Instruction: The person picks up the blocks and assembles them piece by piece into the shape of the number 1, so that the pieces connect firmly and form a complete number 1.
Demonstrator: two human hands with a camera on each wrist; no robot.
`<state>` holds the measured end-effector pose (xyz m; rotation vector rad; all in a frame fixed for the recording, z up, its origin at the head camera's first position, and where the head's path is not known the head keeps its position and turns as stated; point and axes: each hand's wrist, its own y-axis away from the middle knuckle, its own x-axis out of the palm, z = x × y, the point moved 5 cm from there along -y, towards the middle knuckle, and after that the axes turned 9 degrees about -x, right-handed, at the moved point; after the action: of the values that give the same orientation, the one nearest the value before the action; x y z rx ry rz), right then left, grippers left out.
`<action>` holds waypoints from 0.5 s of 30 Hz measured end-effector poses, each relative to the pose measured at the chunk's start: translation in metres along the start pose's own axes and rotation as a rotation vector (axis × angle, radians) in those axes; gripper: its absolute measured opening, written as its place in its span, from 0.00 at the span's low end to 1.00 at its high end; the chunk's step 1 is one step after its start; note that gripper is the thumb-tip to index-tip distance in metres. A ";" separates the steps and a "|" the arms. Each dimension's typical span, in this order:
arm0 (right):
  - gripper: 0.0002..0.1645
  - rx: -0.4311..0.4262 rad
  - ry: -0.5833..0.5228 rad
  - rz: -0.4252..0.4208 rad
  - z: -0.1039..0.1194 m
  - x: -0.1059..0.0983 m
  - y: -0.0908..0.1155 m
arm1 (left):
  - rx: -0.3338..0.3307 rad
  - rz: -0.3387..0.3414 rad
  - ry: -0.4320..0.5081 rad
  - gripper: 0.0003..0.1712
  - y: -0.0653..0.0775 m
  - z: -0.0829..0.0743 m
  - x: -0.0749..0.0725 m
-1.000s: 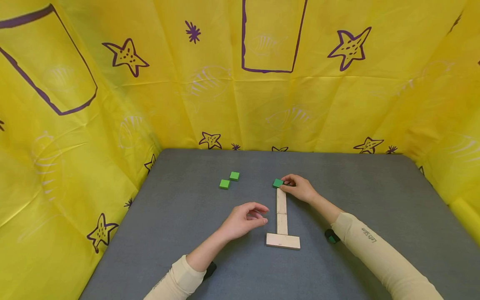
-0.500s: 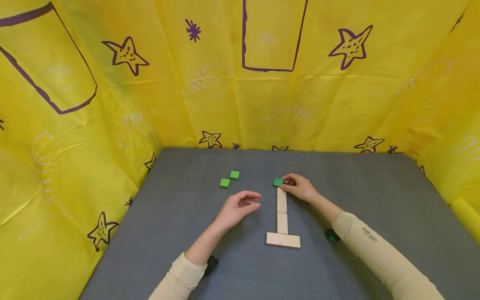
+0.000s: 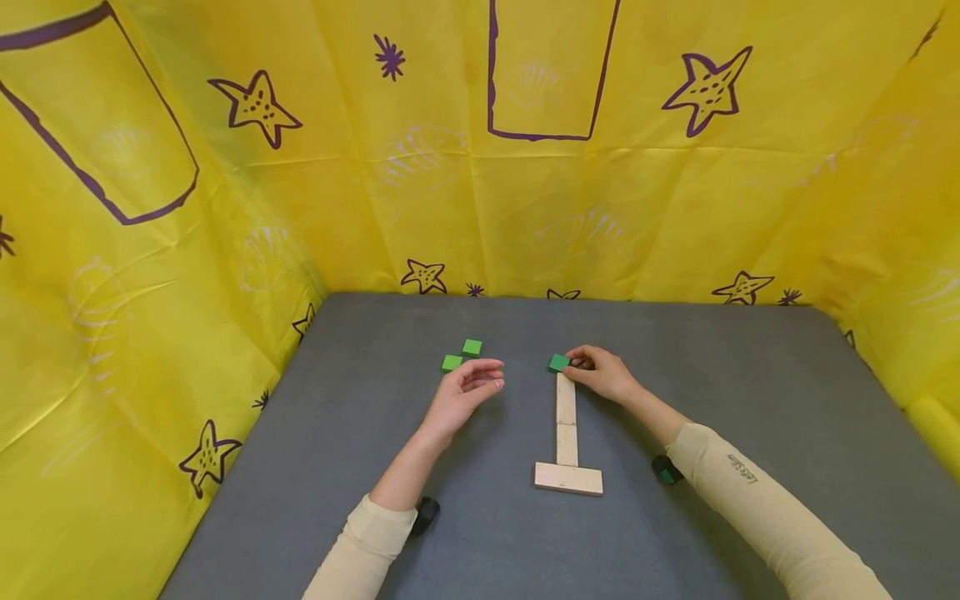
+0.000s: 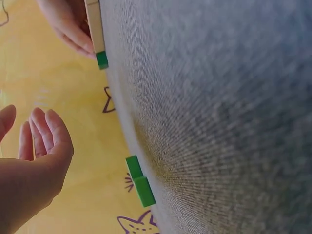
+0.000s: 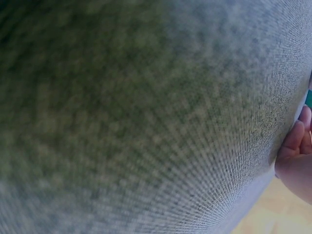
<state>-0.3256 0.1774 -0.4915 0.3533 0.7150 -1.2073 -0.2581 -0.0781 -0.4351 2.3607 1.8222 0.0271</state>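
A dark green square block (image 3: 558, 363) lies at the far end of a row of pale wooden planks. My right hand (image 3: 606, 375) pinches its right side between thumb and fingers; only part of that hand shows at the edge of the right wrist view. Two planks (image 3: 566, 421) run lengthwise toward me and meet a crosswise plank (image 3: 568, 478), making an upside-down T. My left hand (image 3: 459, 398) holds nothing, its fingers loosely bent, just on the near side of two light green square blocks (image 3: 452, 363), (image 4: 144, 191). The nearer one is partly covered by that hand in the head view.
A grey tabletop (image 3: 315, 467) bears all the blocks. Yellow cloth (image 3: 637, 192) with purple starfish drawings hangs behind the table and along both sides. Each wrist carries a dark strapped device (image 3: 425, 517).
My left hand has moved left and farther away, from beside the planks to the light green blocks. My right hand stays at the dark green block.
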 end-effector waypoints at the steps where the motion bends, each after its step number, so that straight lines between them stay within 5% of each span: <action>1: 0.20 0.002 -0.002 0.000 0.000 0.000 0.000 | 0.004 -0.014 0.017 0.21 -0.004 0.004 -0.002; 4: 0.20 0.003 -0.003 0.005 0.000 0.000 0.000 | 0.007 -0.067 0.056 0.22 -0.016 0.018 -0.010; 15: 0.20 -0.007 0.006 0.009 0.001 0.000 0.000 | 0.024 -0.232 0.196 0.21 -0.032 0.017 -0.035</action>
<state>-0.3254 0.1774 -0.4908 0.3540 0.7221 -1.1950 -0.2962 -0.1060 -0.4529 2.2146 2.1871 0.2177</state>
